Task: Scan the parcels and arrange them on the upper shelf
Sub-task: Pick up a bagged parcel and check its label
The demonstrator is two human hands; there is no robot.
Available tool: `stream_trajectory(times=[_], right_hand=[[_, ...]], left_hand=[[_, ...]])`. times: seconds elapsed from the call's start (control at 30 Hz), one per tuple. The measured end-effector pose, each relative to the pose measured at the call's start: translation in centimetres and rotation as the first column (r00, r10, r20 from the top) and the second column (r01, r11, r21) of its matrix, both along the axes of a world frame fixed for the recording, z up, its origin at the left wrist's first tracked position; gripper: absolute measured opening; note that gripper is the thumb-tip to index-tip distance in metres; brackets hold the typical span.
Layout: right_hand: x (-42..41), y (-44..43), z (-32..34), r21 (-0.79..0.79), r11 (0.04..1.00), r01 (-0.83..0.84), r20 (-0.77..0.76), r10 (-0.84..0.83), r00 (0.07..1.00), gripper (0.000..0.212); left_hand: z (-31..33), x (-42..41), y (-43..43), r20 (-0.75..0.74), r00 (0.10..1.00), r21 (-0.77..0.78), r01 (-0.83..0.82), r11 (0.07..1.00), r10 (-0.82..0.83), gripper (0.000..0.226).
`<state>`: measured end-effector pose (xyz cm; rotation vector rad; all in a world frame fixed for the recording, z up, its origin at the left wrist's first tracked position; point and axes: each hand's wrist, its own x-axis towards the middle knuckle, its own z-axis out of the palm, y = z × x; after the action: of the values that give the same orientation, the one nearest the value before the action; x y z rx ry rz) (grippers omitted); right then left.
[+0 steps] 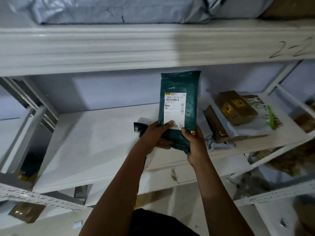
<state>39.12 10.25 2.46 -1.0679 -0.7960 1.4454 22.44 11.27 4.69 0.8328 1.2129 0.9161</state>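
Both forearms reach up from the near edge. The left hand (154, 133) and right hand (196, 143) clasp the bottom end of a green parcel (180, 86). It is held upright in the air above the middle shelf (93, 142), below the lip of the upper shelf (119, 46). On both hands the fingers (164, 143) are curled round the parcel, and the left thumb is pressed on the lower edge of its white label (174, 108).

Held only by its bottom end, the soft bag could fold over or slide out of the grip as it goes up. The film looks slick. A black object (138, 127) pokes out behind the left hand, perhaps a scanner. I cannot tell whether that hand has hold of it, and if so it could be dropped in the lift. Grey mailers (119, 11) already lie on the upper shelf, so a careless push might shove them back or snag on them.

The parcel is a dark green plastic mailer, wrinkled and glossy and fairly flat. Its barcode faces us and is uncovered. Brown parcels (236, 108) are stacked to the right.
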Motion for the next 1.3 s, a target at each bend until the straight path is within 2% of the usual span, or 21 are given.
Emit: stream_trajectory(times=[0.1,0.17,0.23,0.3,0.33,0.4,0.53,0.67,0.73,0.8,0.87,0.97,1.2,1.3], right_hand=[[2.2,-1.5,1.1,-0.003,1.0,0.02,-0.083,-0.02,0.996,0.047],[3.9,-2.7,1.7,-0.024,1.0,-0.003,-0.063,0.002,0.998,0.043],[5.7,-4.0,2.3,-0.117,0.993,-0.014,0.125,0.029,0.992,0.036],[7.4,-5.3,2.6,-0.242,0.97,-0.014,0.316,0.093,0.944,0.038],[8.2,-5.9,2.7,-0.285,0.958,-0.013,0.344,0.114,0.932,0.042],[9.9,-7.4,2.6,-0.314,0.95,-0.011,0.291,0.107,0.951,0.047],[12.5,-10.1,2.4,-0.249,0.967,0.052,0.002,-0.054,0.999,0.048],[14.7,-13.5,2.6,-0.16,0.959,0.233,0.024,-0.233,0.972,0.057],[15.9,-15.3,2.8,-0.143,0.941,0.306,0.026,-0.305,0.952,0.061],[17.0,-16.8,2.7,-0.139,0.926,0.351,0.014,-0.352,0.936,0.05],[18.2,-18.1,2.8,-0.14,0.912,0.386,-0.024,-0.393,0.919,0.037],[19.6,-19.6,3.0,-0.115,0.903,0.414,-0.103,-0.426,0.899,0.03],[21.1,-21.2,4.0,-0.082,0.883,0.462,-0.149,-0.469,0.871,0.032],[22.1,-21.3,4.9,-0.041,0.867,0.497,-0.161,-0.497,0.853,0.025]], left_hand=[[0.6,2.2,-0.9,0.155,0.988,-0.006,-0.019,1.0,0.02,0.048],[0.4,3.9,-1.8,0.198,0.979,-0.011,-0.045,0.999,0.046,0.058],[0.0,5.6,-2.9,0.2,0.975,-0.006,-0.092,0.996,0.091,0.063],[-0.3,7.0,-4.0,0.186,0.974,-0.003,-0.128,0.992,0.127,0.062],[-0.4,7.7,-4.6,0.181,0.975,-0.001,-0.13,0.991,0.129,0.061],[-0.4,9.3,-6.0,0.187,0.977,0.0,-0.108,0.994,0.106,0.06],[0.3,12.7,-8.9,0.222,0.975,-0.001,-0.035,0.999,0.035,0.054],[0.8,15.7,-11.2,0.207,0.978,-0.007,0.008,1.0,-0.006,0.063],[1.1,17.2,-12.4,0.185,0.982,-0.009,0.025,1.0,-0.023,0.058],[1.4,18.7,-13.5,0.163,0.986,-0.009,0.045,0.999,-0.043,0.05],[1.8,20.1,-14.7,0.153,0.987,0.001,0.059,0.998,-0.058,0.054],[2.3,21.8,-16.1,0.147,0.986,0.037,0.078,0.996,-0.082,0.062],[3.5,23.8,-17.7,0.144,0.985,0.076,0.087,0.993,-0.097,0.046],[4.4,25.0,-17.5,0.148,0.984,0.11,0.088,0.99,-0.103,0.044]])
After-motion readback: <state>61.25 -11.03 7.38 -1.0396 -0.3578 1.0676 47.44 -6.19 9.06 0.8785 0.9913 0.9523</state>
